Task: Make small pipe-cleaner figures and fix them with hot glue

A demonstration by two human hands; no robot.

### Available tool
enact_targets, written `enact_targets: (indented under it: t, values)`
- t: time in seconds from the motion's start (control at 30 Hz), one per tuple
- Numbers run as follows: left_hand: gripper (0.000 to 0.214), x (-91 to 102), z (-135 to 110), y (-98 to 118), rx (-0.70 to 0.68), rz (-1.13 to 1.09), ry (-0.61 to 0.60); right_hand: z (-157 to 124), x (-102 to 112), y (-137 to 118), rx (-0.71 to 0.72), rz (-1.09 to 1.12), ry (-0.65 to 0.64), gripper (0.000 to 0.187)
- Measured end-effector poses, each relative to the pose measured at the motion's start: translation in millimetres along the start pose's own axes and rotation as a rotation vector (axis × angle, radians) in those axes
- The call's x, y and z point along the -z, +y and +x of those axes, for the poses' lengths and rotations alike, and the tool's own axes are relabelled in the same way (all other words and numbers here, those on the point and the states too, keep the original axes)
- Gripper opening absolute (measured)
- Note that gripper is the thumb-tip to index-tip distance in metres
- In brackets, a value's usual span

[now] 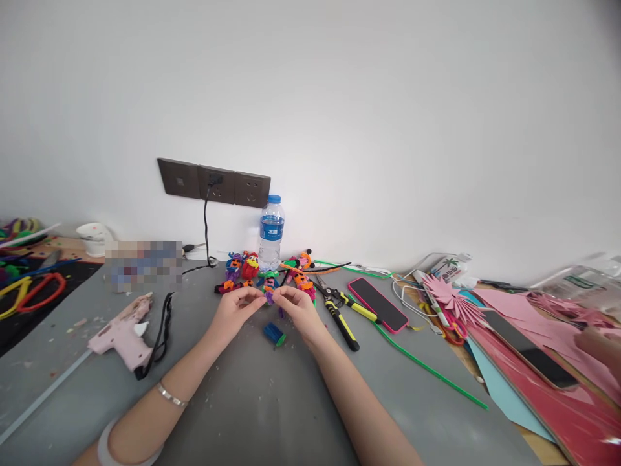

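Note:
My left hand [236, 309] and my right hand [297, 305] meet over the grey mat [252, 401], fingers pinched together on a small purple pipe-cleaner piece [269, 296]. Just behind them lies a row of several small colourful pipe-cleaner figures [250, 266]. A small blue and green object [274, 334] rests on the mat just below my hands. My left wrist wears a thin bracelet.
A pink glue gun [123, 332] lies left. A water bottle [271, 233] stands by wall sockets [213, 183]. Yellow-handled pliers [339, 310], a pink-cased phone [378, 304] and a long green pipe cleaner [429, 369] lie right. Pink paper [528, 310], another phone [526, 349] and another person's hand [601, 343] are far right.

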State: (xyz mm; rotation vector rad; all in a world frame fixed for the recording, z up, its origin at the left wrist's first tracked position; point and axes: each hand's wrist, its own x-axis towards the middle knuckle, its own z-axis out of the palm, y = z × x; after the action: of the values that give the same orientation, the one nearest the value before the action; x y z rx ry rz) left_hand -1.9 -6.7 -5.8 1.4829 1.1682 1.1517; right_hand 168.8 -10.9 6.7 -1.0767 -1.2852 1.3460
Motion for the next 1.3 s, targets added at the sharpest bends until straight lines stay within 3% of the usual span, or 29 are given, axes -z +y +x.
enact_targets:
  t: [1.3]
  values:
    - [0.024, 0.4, -1.4, 4.8, -0.025, 0.032, -0.036, 2.1, 3.0, 5.4, 0.056, -0.077, -0.015, 0.024]
